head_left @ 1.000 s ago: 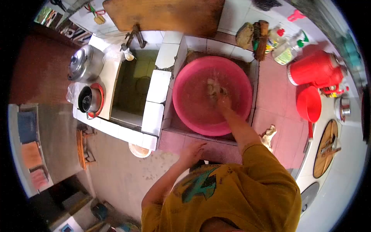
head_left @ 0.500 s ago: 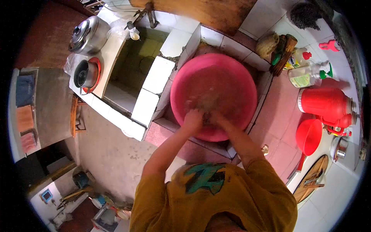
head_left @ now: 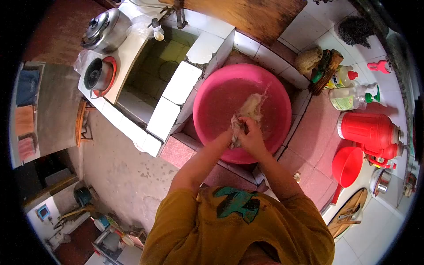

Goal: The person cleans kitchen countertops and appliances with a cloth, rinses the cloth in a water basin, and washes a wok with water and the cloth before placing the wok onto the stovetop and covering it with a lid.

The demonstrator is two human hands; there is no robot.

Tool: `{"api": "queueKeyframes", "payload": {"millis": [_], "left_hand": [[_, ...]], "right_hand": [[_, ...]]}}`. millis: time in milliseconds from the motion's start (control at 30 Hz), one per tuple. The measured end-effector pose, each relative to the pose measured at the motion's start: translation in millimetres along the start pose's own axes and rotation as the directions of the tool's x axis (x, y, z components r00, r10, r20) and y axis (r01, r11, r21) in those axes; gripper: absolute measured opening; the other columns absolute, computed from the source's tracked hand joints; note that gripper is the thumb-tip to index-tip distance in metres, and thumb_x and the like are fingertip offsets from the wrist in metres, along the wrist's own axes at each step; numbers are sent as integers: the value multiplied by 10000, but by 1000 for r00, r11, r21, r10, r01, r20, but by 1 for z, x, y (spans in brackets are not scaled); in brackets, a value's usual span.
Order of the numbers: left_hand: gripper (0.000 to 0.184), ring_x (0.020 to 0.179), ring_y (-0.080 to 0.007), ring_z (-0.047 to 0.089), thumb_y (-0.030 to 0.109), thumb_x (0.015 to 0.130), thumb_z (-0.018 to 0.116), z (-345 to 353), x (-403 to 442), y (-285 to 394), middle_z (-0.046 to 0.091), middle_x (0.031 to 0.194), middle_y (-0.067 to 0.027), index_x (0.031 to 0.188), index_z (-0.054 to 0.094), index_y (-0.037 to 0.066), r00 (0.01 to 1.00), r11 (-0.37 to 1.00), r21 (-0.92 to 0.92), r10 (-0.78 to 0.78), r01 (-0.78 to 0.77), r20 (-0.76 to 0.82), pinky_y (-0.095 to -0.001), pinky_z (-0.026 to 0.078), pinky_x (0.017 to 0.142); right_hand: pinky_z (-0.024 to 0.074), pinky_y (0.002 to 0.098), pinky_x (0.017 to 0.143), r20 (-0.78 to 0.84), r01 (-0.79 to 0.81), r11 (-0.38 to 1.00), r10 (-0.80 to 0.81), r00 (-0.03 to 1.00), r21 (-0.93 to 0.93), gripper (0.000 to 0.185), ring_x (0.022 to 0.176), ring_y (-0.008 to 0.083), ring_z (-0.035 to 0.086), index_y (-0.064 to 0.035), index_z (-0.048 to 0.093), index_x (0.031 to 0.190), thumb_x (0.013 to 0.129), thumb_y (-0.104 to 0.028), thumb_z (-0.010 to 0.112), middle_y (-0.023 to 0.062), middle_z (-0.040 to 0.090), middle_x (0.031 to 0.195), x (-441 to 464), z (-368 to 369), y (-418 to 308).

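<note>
A large pink basin (head_left: pixel 207 84) with murky water stands in a tiled recess. Over its near part, both my hands hold a pale, limp, wet piece (head_left: pixel 251 107), perhaps meat; its exact kind I cannot tell. My right hand (head_left: pixel 251 138) grips it from the right with bent fingers. At its left side is my left hand (head_left: pixel 226 138), close against the right one, its fingers mostly hidden by the piece. The far end of the piece spreads out toward the middle of the basin.
Left of the basin lies a tiled sink (head_left: pixel 170 70) with a tap, a lidded pot (head_left: pixel 110 33) and a smaller pot (head_left: pixel 104 76). At right are bottles (head_left: pixel 344 98), a red thermos (head_left: pixel 369 129), a red dipper (head_left: pixel 347 165) and a round board (head_left: pixel 349 212).
Both hands were low in the basin; now they are up with the pale piece in view between them. A second ago my left hand was outside the basin. The view has turned.
</note>
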State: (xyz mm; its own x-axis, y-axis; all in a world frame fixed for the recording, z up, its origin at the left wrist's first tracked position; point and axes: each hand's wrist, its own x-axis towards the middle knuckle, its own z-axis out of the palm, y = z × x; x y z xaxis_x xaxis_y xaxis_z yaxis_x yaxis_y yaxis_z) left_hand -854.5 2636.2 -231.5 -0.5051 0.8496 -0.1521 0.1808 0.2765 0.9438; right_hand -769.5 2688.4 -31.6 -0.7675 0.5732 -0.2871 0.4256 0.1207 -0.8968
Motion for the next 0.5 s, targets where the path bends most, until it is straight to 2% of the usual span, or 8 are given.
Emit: {"api": "queueKeyframes", "payload": {"millis": [100, 133, 167, 200, 233, 300, 400, 500], "left_hand": [[479, 927, -390, 644, 338, 814, 674, -6, -4, 49, 672, 968, -196, 1181, 582, 44, 996, 927, -364, 90, -85, -4, -472, 511, 797], [448, 925, -389, 643, 315, 839, 638, -21, -8, 76, 670, 992, -190, 1201, 578, 57, 988, 997, -62, 46, -37, 144, -470, 508, 807], [421, 923, -389, 643, 293, 864, 601, -44, -12, 112, 668, 1015, -185, 1220, 575, 70, 962, 968, 249, -44, -26, 268, -467, 504, 817], [397, 921, -389, 643, 270, 889, 565, -63, -16, 132, 667, 1039, -180, 1239, 571, 83, 920, 843, 535, -165, -54, 354, -464, 501, 827], [377, 901, -391, 644, 276, 886, 563, -76, -22, 135, 669, 1000, -177, 1207, 593, 82, 934, 809, 586, -171, -49, 315, -461, 506, 814], [345, 861, -397, 644, 288, 880, 560, -92, -45, 137, 675, 923, -170, 1143, 638, 78, 953, 739, 673, -182, -30, 242, -456, 516, 786], [220, 950, -294, 643, 209, 820, 596, -102, -64, 108, 681, 969, -127, 987, 691, 103, 967, 590, 807, -183, -35, 176, -415, 505, 785], [197, 914, -279, 645, 182, 800, 581, -68, -91, 48, 685, 953, -114, 917, 706, 84, 972, 369, 907, -36, -202, 231, -411, 500, 770]], "right_hand": [[459, 339, 914, -212, 137, 969, -180, 960, -205, 263, 1058, 231, 585, -16, 583, 1151, 891, -40, 551, 126, 610, 1141, 3, 0, 4], [468, 345, 905, -218, 78, 987, -107, 970, -140, 247, 1050, 245, 596, -36, 596, 1132, 890, -53, 549, 122, 623, 1112, 9, -10, -1], [476, 350, 896, -215, 20, 997, -35, 976, -75, 233, 1042, 260, 607, -57, 610, 1114, 889, -66, 547, 119, 635, 1082, 20, -27, -4], [465, 341, 900, -263, 67, 998, -66, 962, -5, 232, 1018, 234, 603, -45, 611, 1113, 892, -42, 537, 103, 640, 1074, 30, -39, 11], [453, 331, 904, -315, 121, 991, -96, 944, 61, 233, 994, 208, 598, -33, 613, 1111, 895, -18, 527, 86, 646, 1066, 43, -53, 26], [453, 321, 890, -403, 137, 989, -106, 909, 48, 250, 981, 194, 594, -33, 601, 1128, 898, -1, 508, 65, 643, 1060, 58, -82, 24], [453, 329, 907, -407, 24, 993, -69, 911, -116, 308, 1008, 246, 603, -42, 583, 1156, 871, 37, 498, 95, 642, 1095, 80, -92, 97], [435, 369, 962, -180, 16, 935, -84, 980, -353, 358, 1077, 332, 583, -49, 569, 1193, 841, 0, 528, 146, 625, 1153, 79, -70, 163]]}}
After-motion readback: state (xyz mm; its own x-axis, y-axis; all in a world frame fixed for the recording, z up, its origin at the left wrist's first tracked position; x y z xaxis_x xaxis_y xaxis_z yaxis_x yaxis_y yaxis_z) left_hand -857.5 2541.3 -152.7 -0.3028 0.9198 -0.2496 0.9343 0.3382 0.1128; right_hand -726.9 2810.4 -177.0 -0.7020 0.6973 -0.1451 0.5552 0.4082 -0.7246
